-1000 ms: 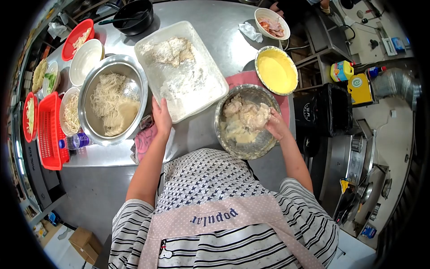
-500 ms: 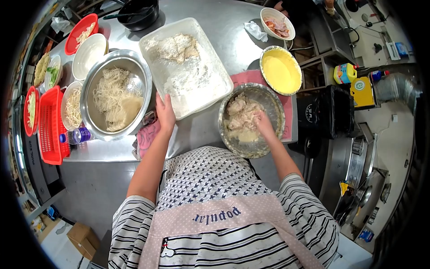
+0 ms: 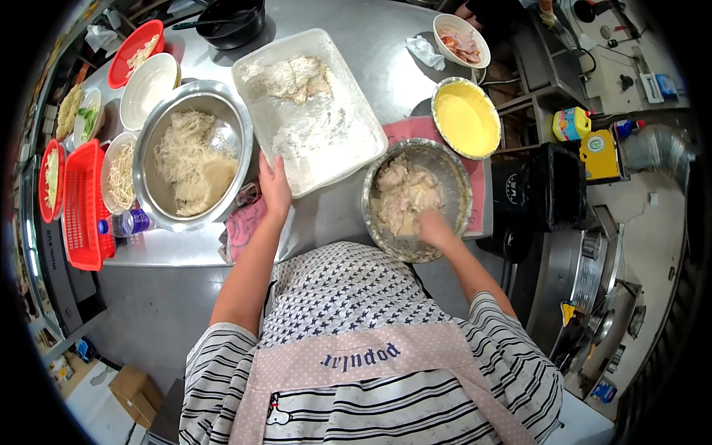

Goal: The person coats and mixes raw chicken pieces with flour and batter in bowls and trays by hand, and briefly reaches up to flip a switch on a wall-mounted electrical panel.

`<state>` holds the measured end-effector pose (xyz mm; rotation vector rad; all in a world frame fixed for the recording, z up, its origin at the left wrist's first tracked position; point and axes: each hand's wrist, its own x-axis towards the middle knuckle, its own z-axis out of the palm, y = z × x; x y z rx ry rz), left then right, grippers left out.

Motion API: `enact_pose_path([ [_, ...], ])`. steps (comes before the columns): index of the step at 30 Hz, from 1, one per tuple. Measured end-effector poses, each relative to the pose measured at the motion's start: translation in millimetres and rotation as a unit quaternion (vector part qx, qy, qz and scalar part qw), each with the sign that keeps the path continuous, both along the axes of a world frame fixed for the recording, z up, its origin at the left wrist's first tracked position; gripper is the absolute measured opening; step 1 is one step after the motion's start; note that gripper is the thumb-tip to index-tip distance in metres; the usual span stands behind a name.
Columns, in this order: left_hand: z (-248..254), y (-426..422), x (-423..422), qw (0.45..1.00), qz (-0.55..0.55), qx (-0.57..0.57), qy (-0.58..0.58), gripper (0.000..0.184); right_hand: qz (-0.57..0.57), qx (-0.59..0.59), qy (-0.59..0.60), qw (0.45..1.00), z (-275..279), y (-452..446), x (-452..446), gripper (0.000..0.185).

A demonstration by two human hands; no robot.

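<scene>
My right hand (image 3: 434, 228) is down inside a metal bowl (image 3: 463, 174) of pale raw meat pieces (image 3: 411, 189) in wet batter. Its fingers are curled in at the near side of the meat, and what they hold is hidden. Against the near left side of a white plastic tub (image 3: 356, 111) rests my left hand (image 3: 275, 185), fingers stretched out. Loose white flour (image 3: 308, 144) covers part of the tub's floor, with a floured piece (image 3: 300, 78) lying at its far end. Left of that hand stands a steel bowl (image 3: 144, 174) of thin dry noodles (image 3: 185, 156).
A bowl of yellow liquid (image 3: 467, 119) and a bowl of sliced meat (image 3: 461, 46) stand at the right. On the left are a red basket (image 3: 83, 215), a bottle (image 3: 130, 222) and several food bowls. A black pan (image 3: 237, 22) sits at the back.
My right hand has moved toward me within the metal bowl, from the meat's right side to its near edge. My left hand stays at the tub.
</scene>
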<state>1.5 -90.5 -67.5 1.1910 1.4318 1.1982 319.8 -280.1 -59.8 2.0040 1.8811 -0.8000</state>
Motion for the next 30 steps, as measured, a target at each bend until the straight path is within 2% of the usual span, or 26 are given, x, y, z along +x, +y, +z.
enact_pose_path([
  [1, 1, -1, 0, 1.0, 0.002, 0.0, -0.001, 0.046, -0.064, 0.074, 0.013, 0.995, 4, 4, 0, 0.016],
  [2, 4, -1, -1, 1.0, 0.004, 0.0, -0.001, 0.046, -0.065, 0.074, 0.014, 0.995, 9, 12, -4, 0.016],
  [4, -10, 1, -4, 1.0, -0.007, 0.008, 0.002, 0.047, -0.145, 0.199, 0.043, 0.968, 12, 28, -18, 0.017],
  [7, -20, 2, -4, 1.0, -0.011, 0.014, -0.001, 0.049, -0.12, 0.216, -0.007, 0.969, -7, 33, -32, 0.02],
  [11, -16, 1, -4, 1.0, -0.003, 0.001, -0.008, 0.049, -0.046, 0.205, 0.038, 0.977, -9, 32, -14, 0.033],
  [13, -17, 1, -4, 1.0, -0.001, 0.006, -0.003, 0.049, -0.199, 0.096, 0.263, 0.939, 0, 31, 0, 0.036],
  [14, -18, 2, -4, 1.0, -0.001, 0.012, 0.004, 0.049, -0.199, 0.095, 0.261, 0.94, -9, 28, 8, 0.036],
  [16, -26, 3, -6, 1.0, 0.001, 0.016, 0.012, 0.049, -0.279, 0.168, 0.323, 0.889, -42, 15, 20, 0.039],
  [17, -28, 4, -6, 1.0, 0.004, 0.022, 0.021, 0.049, -0.28, 0.168, 0.322, 0.888, -35, 14, 15, 0.039],
  [18, -28, 3, -5, 1.0, 0.003, 0.022, 0.021, 0.049, -0.196, 0.167, 0.199, 0.946, -20, 16, 4, 0.038],
  [19, -27, 3, -5, 1.0, 0.001, 0.023, 0.009, 0.049, -0.106, 0.162, 0.072, 0.979, -11, 18, -4, 0.038],
  [23, -16, 1, -4, 1.0, -0.006, 0.008, -0.024, 0.048, -0.065, 0.202, -0.01, 0.977, -21, 18, -9, 0.03],
  [25, -13, 1, -4, 1.0, -0.004, 0.01, -0.015, 0.048, -0.15, 0.167, 0.226, 0.948, -29, 18, 6, 0.026],
  [26, -12, 1, -4, 1.0, -0.004, 0.012, -0.006, 0.048, -0.15, 0.167, 0.225, 0.948, -25, 19, 9, 0.026],
  [27, -14, 2, -4, 1.0, -0.004, 0.012, -0.007, 0.048, -0.245, 0.103, 0.33, 0.906, -12, 20, 10, 0.021],
  [28, -17, 2, -4, 1.0, -0.002, 0.014, -0.002, 0.048, -0.334, 0.036, 0.426, 0.84, 1, 22, 10, 0.016],
  [30, -17, 2, -4, 1.0, 0.001, 0.016, 0.002, 0.048, -0.329, 0.074, 0.456, 0.823, 16, 22, 10, 0.012],
])
